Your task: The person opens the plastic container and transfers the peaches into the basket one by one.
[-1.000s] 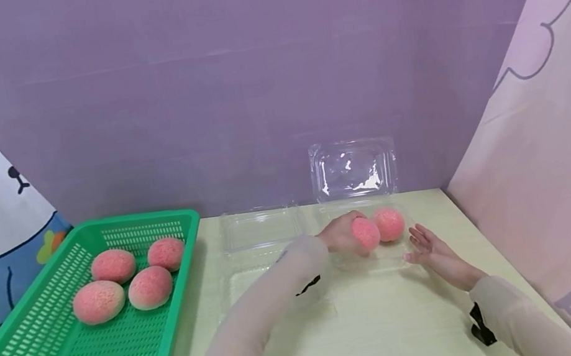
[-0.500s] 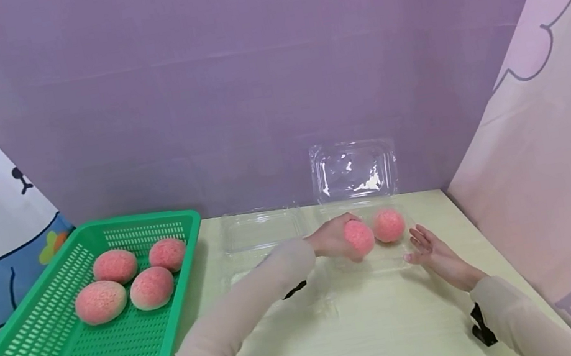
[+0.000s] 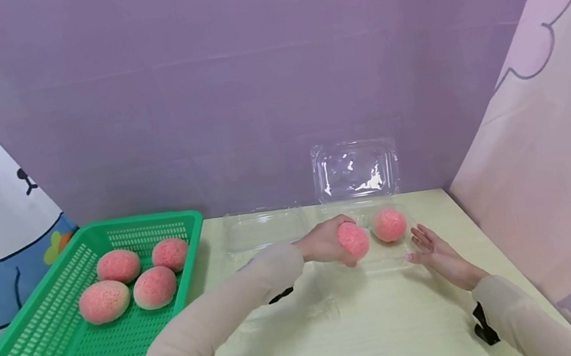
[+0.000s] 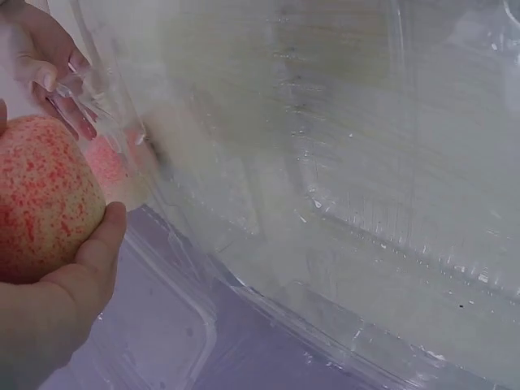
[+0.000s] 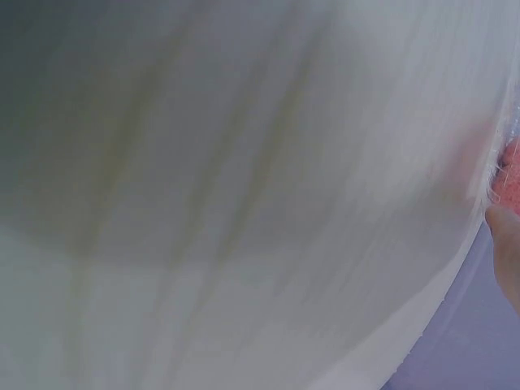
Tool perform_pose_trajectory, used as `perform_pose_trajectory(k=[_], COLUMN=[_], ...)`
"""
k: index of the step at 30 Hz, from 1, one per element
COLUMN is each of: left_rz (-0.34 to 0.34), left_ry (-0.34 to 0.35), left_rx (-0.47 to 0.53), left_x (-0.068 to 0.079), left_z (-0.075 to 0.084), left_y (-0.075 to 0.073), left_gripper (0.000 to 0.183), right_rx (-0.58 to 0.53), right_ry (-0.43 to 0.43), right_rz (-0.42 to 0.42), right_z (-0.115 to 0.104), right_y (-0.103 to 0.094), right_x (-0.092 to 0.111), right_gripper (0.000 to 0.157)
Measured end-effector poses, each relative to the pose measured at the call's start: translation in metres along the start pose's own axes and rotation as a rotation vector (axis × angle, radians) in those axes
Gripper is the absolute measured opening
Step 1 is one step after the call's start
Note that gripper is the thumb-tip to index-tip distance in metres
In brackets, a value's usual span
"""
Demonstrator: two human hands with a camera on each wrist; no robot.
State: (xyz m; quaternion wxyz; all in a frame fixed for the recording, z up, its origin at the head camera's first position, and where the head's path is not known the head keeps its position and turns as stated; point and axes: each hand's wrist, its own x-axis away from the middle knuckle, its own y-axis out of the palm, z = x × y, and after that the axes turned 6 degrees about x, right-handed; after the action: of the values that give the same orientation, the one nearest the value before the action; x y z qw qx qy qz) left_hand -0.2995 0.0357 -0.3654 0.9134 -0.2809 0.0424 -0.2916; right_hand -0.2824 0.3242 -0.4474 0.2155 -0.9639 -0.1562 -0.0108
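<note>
My left hand (image 3: 326,243) grips a pink peach (image 3: 353,241) over the left part of a clear plastic clamshell box (image 3: 374,266). Up close in the left wrist view, that peach (image 4: 47,195) is cream with red speckles, and thumb and fingers curl round it. A second peach (image 3: 389,225) sits in the same box, just to the right of the held one. At the box's right front corner is my right hand (image 3: 441,259), its fingers loosely extended and holding nothing. Only its thumb (image 5: 505,248) shows in the right wrist view.
The box's raised clear lid (image 3: 355,170) leans against the purple back wall (image 3: 225,87). Another open clear box (image 3: 264,229) lies left of it, partly behind my left arm. At the far left, a green basket (image 3: 194,234) holds several peaches (image 3: 104,301).
My left hand has drawn leftward with its peach, and a gap has opened between it and the peach in the box. My right hand has barely moved.
</note>
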Motion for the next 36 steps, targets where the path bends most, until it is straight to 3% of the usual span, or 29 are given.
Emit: perform_pose_trajectory(k=[14, 28, 36], left_rz=[0.055, 0.123, 0.146], left_ry=[-0.027, -0.053, -0.046], left_rx=[-0.001, 0.071, 0.039], left_x=[0.035, 0.066, 0.08], left_z=[0.002, 0.01, 0.015], left_y=[-0.005, -0.024, -0.034], left_gripper=[0.075, 0.081, 0.081], right_rx=[-0.009, 0.008, 0.015], right_ry=[0.003, 0.007, 0.006], right_rz=[-0.007, -0.003, -0.003], right_z=[0.004, 0.004, 0.005], right_y=[-0.002, 0.001, -0.002], right_x=[0.0, -0.001, -0.002], right_gripper=[0.093, 0.093, 0.093])
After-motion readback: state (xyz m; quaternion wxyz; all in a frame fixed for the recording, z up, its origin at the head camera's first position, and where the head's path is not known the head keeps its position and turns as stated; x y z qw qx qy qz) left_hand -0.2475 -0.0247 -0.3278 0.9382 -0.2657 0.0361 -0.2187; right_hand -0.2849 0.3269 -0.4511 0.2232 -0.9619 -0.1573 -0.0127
